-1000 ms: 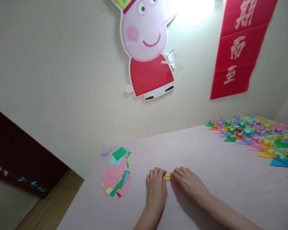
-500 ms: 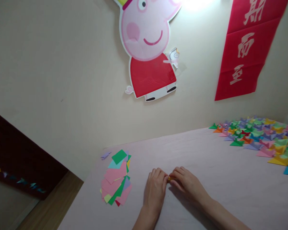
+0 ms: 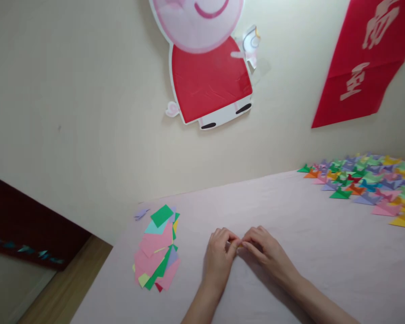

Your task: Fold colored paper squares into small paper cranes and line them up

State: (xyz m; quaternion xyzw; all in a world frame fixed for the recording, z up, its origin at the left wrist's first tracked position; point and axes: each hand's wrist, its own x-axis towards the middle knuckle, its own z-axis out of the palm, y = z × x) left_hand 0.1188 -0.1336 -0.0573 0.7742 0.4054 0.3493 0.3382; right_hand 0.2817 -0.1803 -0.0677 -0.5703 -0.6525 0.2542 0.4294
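Note:
My left hand [image 3: 222, 248] and my right hand [image 3: 263, 245] meet fingertip to fingertip over the pale cloth-covered table [image 3: 202, 216]. Pinched between them is a small piece of yellow folded paper [image 3: 240, 245], mostly covered by the fingers. Both hands are closed on it, thumbs and forefingers pressed together. How the paper is folded cannot be made out. To the left of my hands lies a loose pile of coloured paper sheets [image 3: 153, 252], in pink, green, blue, purple and yellow.
Rows of folded paper figures [image 3: 367, 180] in many colours stand at the back right. A small purple folded paper [image 3: 141, 214] lies behind the pile. The wall behind carries a cartoon pig cutout [image 3: 211, 83] and a red banner [image 3: 361, 67].
The view has tipped downward and shifted slightly. My fingertips have drawn closer together, so less of the yellow paper shows between them.

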